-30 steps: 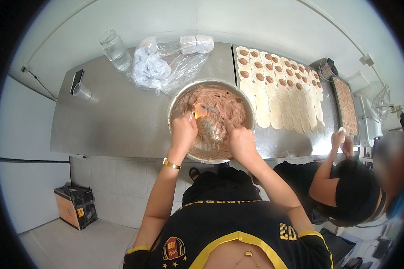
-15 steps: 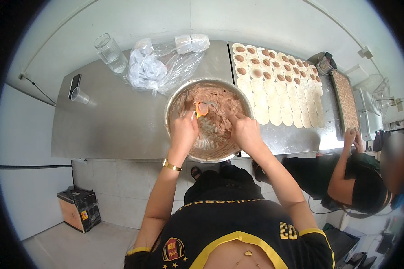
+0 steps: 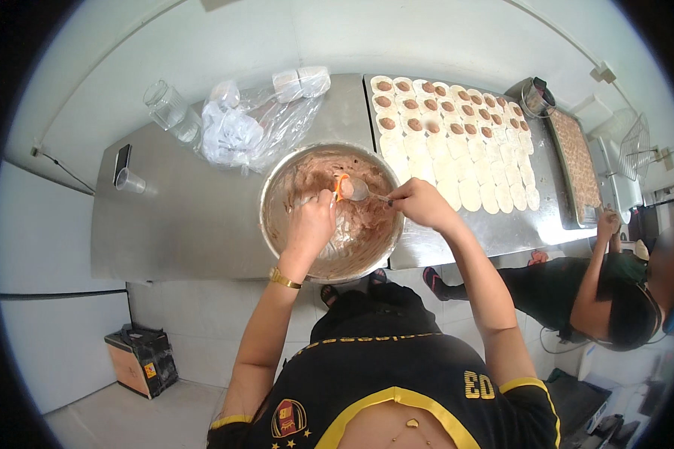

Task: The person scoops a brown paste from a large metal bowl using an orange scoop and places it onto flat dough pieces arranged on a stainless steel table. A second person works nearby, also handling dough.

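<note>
A large steel bowl holds a pinkish-brown minced filling smeared up its sides. Over the bowl, my left hand is closed round a small orange scoop with pale filling in it. My right hand, above the bowl's right rim, pinches the handle of a metal spoon. The spoon's head meets the scoop. To the right, rows of flat pale dough rounds overlap on the table. The far rows carry dollops of filling.
Left of the bowl are a clear plastic bag with white packages, a glass jug, a plastic cup and a phone on the steel table. At right, a co-worker stands near a full tray.
My right hand has drawn back to the right, out of the bowl, and the spoon now shows against the orange scoop. My left hand stays over the bowl. The whole view has shifted slightly.
</note>
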{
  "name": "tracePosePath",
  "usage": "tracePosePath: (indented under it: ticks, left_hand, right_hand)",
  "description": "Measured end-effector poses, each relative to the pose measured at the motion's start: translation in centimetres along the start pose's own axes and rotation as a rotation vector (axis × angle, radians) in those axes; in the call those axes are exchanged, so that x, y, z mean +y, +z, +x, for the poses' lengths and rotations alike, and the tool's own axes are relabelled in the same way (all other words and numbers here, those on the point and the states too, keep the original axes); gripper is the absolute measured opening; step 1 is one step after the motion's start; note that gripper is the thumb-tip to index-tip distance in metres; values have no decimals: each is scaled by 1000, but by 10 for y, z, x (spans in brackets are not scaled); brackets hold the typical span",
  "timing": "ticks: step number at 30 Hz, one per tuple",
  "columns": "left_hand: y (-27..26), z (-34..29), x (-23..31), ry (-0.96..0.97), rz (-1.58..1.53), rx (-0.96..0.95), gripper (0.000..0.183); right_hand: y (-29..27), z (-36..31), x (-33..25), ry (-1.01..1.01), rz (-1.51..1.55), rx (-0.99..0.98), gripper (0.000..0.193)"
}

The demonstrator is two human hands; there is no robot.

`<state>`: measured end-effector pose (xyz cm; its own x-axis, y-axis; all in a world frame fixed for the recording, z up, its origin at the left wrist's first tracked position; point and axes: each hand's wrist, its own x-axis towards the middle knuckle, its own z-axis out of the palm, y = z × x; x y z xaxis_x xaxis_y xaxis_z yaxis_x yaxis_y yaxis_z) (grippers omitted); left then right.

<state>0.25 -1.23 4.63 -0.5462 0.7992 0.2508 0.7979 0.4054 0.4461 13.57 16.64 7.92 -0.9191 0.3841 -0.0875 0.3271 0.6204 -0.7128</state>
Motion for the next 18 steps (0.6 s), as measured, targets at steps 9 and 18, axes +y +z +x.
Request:
tracePosePath:
  ticks: [9,18]
  left_hand:
    - [34,2,-5,-47,44,-2,9]
    - [8,-12,6,-279,135,-35,9]
  right_hand:
    - [-93,-35,72,403,822,156,18]
    - [-207,-12,197,742,-630,1180,22]
